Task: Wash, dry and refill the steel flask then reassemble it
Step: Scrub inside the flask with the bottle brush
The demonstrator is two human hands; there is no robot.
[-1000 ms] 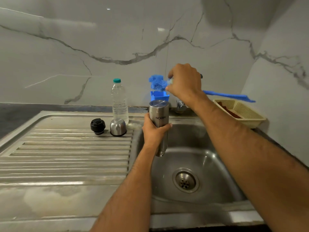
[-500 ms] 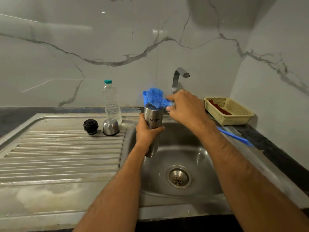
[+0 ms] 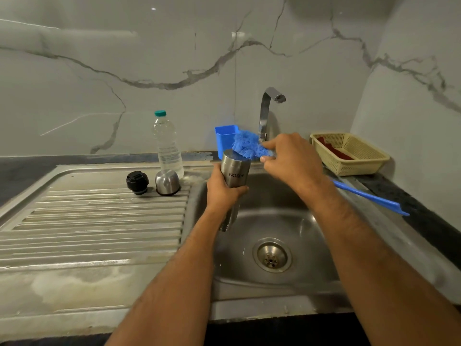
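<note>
Left hand (image 3: 224, 189) grips the steel flask (image 3: 234, 176) upright; right hand (image 3: 291, 158) pinches the blue brush (image 3: 249, 146) at its mouth.

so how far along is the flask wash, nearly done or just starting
Early. Done: the flask is apart, with the black stopper and steel cup on the drainboard. In hand: the left hand holds the steel flask over the sink while the right hand brings the blue bottle brush to its mouth. Left: scrubbing, rinsing, drying, refilling, reassembly.
</note>
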